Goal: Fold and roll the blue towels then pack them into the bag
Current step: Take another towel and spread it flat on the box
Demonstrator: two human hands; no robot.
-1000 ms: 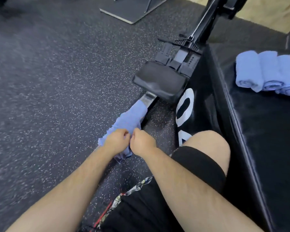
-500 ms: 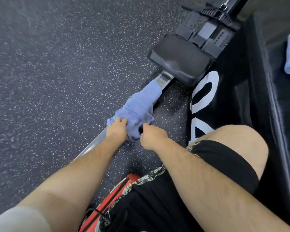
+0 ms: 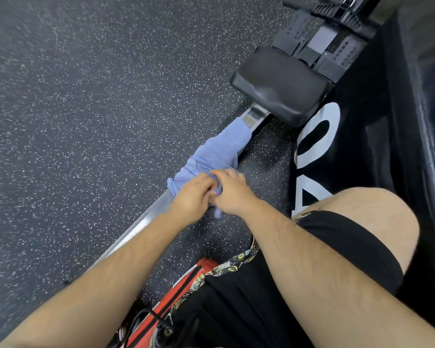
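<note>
- Your left hand (image 3: 194, 194) and right hand (image 3: 232, 194) are both gripping the near end of the blue towel (image 3: 219, 151), fingers curling into the cloth, knuckles almost touching.
- Head view: the towel is lying bunched along the metal rail (image 3: 141, 222), its far end reaching toward the black seat (image 3: 281, 84).
- You are risking a lopsided roll, I judge: the cloth is wrinkling and the rail is narrow, so an edge could be slipping onto the floor (image 3: 86, 121).
- A red item (image 3: 183, 285), possibly the bag, is showing beside your leg.
</note>
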